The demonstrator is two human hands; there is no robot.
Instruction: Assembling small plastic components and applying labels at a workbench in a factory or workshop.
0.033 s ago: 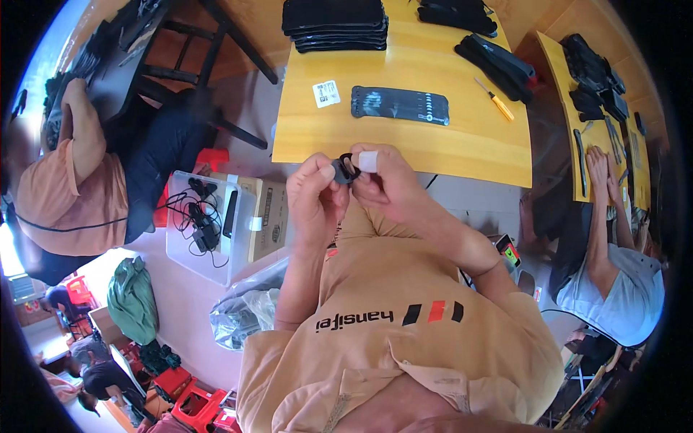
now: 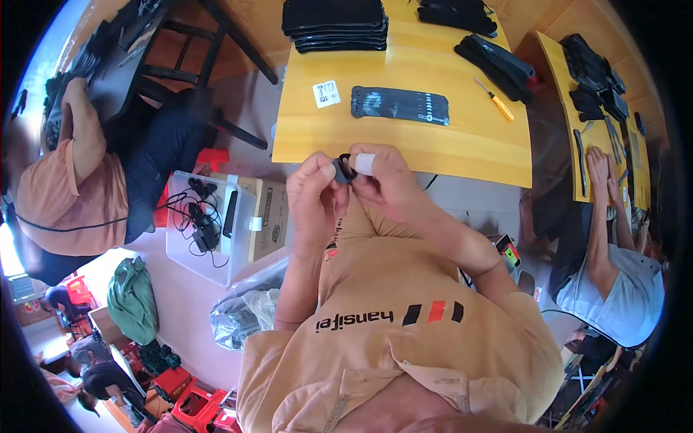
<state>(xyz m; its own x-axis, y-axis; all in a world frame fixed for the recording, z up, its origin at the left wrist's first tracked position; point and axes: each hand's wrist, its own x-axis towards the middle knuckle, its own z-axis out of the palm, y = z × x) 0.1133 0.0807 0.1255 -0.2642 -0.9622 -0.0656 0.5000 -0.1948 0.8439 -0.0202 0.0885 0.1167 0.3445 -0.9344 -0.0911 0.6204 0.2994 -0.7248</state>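
Note:
Just off the near edge of the yellow table (image 2: 476, 155), both of my hands hold one small black and grey strip (image 2: 342, 170) bent into a curve. My left hand (image 2: 312, 189) pinches its left side between thumb and fingers. On the other side, my right hand (image 2: 390, 177) is closed on it, with a white wrap (image 2: 366, 164) around one of its digits. The fingers cover much of the strip, so its exact kind does not show. Beyond my hands, a flat dark rectangular piece (image 2: 401, 106) with printed markings lies on the table.
On the table are a white label (image 2: 326, 94), a yellow-handled screwdriver (image 2: 498, 105), a stack of black pieces (image 2: 334, 32) and folded black straps (image 2: 494, 68). A clear bin (image 2: 184, 249) with cables stands left. Co-workers sit at left and right, one in a grey shirt (image 2: 617, 296).
My right fingers have shifted slightly around the strip, and the gap inside its curve looks narrower. Everything else stays in place.

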